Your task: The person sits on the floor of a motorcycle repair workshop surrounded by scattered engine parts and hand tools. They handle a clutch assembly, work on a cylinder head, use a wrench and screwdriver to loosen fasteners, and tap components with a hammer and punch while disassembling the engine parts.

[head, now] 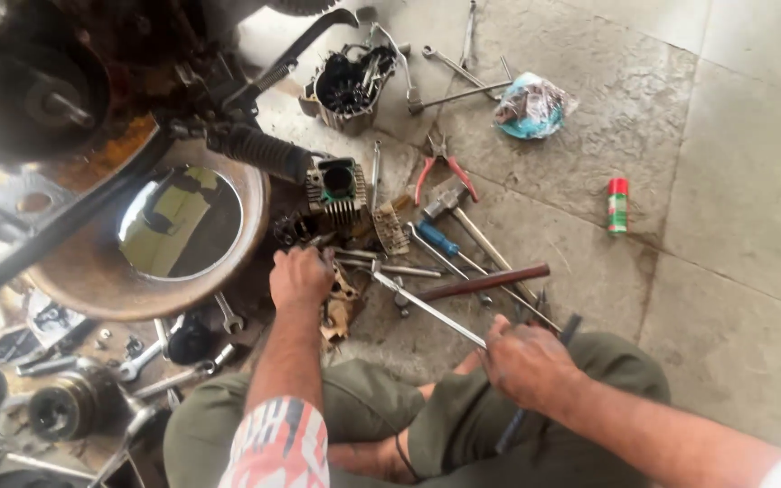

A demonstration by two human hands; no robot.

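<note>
Nearest the camera, the person's knees in olive-green trousers [463, 411] fold up from a seat on the concrete floor [734, 226], with a red, white and grey patterned sleeve [279, 443] over the left arm. From there, the right hand [528, 361] has its fingers curled tight around one end of a long metal rod [428, 310], which slants up and to the left across the floor. The rod's far end reaches the left hand [301, 276], whose fingers are bent down over a small oily engine part [340, 305]; whether they grip it or only press on it cannot be told. Just beyond the left hand stands a finned engine cylinder [338, 192]. Right of it lie red-handled pliers [441, 170], a hammer [459, 210], a blue-handled screwdriver [440, 244] and a dark brown bar [485, 282], all close together. Farther off sit an open engine casing [350, 86], several wrenches [454, 65] and a crumpled blue bag [532, 107]. Well apart to the right stands a small green spray can with a red cap [618, 206]. Left of the hands rests a rusty round pan [92, 280] holding dark liquid, with more spanners [174, 370] scattered near the left knee.
</note>
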